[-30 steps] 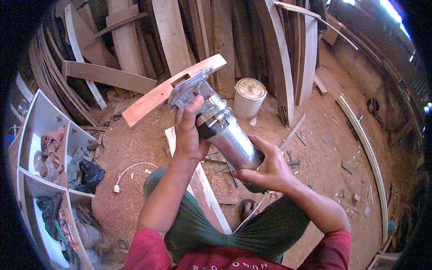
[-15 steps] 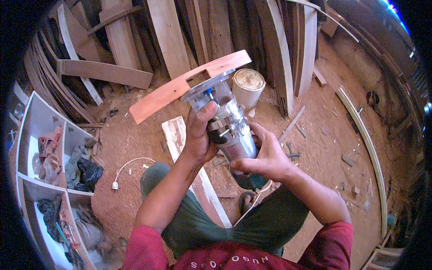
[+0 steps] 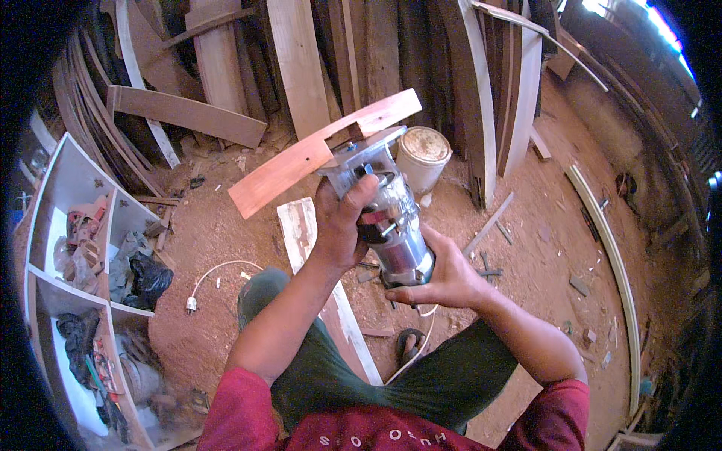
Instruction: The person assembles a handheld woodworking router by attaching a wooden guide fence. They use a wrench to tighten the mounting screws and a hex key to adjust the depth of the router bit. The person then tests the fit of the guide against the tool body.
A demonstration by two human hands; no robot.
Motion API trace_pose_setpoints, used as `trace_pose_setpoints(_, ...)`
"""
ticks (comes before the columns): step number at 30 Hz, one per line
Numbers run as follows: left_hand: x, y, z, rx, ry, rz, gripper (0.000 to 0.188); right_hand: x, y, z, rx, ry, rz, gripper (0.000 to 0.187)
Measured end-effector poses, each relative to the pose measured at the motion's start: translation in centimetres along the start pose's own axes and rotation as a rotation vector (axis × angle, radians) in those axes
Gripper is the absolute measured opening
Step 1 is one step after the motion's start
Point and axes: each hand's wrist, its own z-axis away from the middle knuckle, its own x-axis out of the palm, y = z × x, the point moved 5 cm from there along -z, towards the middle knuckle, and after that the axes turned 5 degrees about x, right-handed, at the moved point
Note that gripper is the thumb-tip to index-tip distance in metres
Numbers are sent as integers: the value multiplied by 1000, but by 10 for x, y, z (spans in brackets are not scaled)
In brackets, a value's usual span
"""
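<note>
A silver trim router (image 3: 404,252) is held up before me in both hands, tilted with its base end up and to the left. My left hand (image 3: 338,229) closes around its side near the base, thumb on the housing by a blue knob (image 3: 367,171). My right hand (image 3: 455,272) grips the lower motor end, thumb across its end. Against the router's flat base plate (image 3: 387,143) lies a reddish wooden strip (image 3: 280,179) with a rectangular notch; whether it is fastened there I cannot tell. The router's bit is not visible.
A lidded white bucket (image 3: 423,154) stands beyond the router. Boards (image 3: 297,68) lean along the back. A white compartment shelf (image 3: 71,279) with bags and tools is at left. A long board (image 3: 342,319) runs between my legs; a plug (image 3: 191,304) lies on the sawdust-strewn floor.
The router and strip have turned slightly, so the base plate shows at another angle. My right hand is now lower around the motor end. The whole view has shifted a little.
</note>
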Motion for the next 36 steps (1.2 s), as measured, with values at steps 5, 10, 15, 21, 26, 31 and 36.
trace_pose_setpoints(5,-5,23,0,35,80,-235,54,-2,-11,3,-31,310,204,84)
trace_pose_setpoints(10,3,26,8,66,196,-41,59,-1,-18,-1,-35,390,477,89)
trace_pose_setpoints(15,2,36,9,128,158,-174,50,7,-20,-1,-77,371,497,87)
trace_pose_setpoints(21,-12,27,-2,99,100,-287,47,13,-3,-19,12,206,282,87)
trace_pose_setpoints(26,-28,2,-7,-49,159,-147,45,14,9,-19,65,161,261,92)
trace_pose_setpoints(31,-30,-7,-4,-116,149,-99,44,17,9,-14,62,165,215,92)
trace_pose_setpoints(36,-14,5,-1,-15,67,-124,48,12,2,-12,-2,79,136,94)
